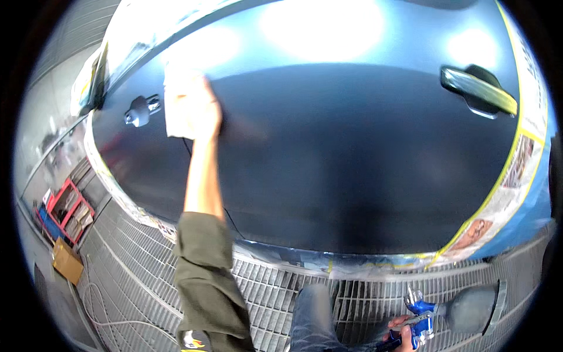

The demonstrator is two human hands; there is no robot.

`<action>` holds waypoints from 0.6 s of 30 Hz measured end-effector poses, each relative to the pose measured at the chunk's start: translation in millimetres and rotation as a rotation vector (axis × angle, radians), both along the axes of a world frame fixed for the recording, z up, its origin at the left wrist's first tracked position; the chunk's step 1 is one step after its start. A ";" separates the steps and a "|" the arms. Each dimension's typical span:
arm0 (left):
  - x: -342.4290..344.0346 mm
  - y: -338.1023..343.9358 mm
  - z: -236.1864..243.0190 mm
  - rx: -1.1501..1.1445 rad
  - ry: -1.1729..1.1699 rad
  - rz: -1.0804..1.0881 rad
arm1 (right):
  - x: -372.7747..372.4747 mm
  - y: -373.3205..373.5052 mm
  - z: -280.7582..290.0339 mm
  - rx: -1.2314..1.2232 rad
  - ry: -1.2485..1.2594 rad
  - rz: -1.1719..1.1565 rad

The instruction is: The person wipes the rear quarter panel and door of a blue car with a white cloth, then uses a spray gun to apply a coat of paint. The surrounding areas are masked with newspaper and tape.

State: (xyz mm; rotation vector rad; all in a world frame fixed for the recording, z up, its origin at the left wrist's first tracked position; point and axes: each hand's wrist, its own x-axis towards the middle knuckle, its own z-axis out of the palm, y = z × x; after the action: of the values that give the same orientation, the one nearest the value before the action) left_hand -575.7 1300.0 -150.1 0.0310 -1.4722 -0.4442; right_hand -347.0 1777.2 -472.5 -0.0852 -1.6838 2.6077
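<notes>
My left hand (pixel 202 108) presses a white cloth (pixel 175 117) against a dark, glossy car door (pixel 328 152), near its left end. The fingers lie partly over the cloth and are washed out by glare. Just left of the cloth is a door handle recess (pixel 141 110) with bare fittings. At the lower right, my right hand (pixel 402 335) grips a blue spray gun (pixel 423 322) with a large grey cup (pixel 472 308) pointing to the right. The gun is held low, apart from the door.
Masking paper with yellow tape (pixel 524 141) borders the door. A door handle (pixel 478 91) sits at the upper right. Grated floor (pixel 141 252) lies below, with a pale hose (pixel 111 322) on it. A red rack (pixel 70 211) and a cardboard box (pixel 67 261) stand at left.
</notes>
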 end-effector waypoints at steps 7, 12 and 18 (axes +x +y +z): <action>-49.8 194.0 60.9 -0.579 0.154 0.037 | -16.5 0.6 -16.5 0.058 -0.068 -0.027; -59.7 119.7 100.2 -0.870 0.173 -0.021 | -23.2 7.2 -27.2 0.120 -0.032 -0.067; 21.6 -80.6 46.0 -0.495 0.095 0.440 | -30.6 13.8 -45.3 0.016 -0.089 -0.031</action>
State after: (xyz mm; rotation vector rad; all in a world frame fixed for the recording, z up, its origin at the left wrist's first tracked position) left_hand -554.1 1219.4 -104.1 -0.0588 -1.3974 0.2760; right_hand -377.6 1791.0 -517.7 -0.2285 -1.7157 2.6051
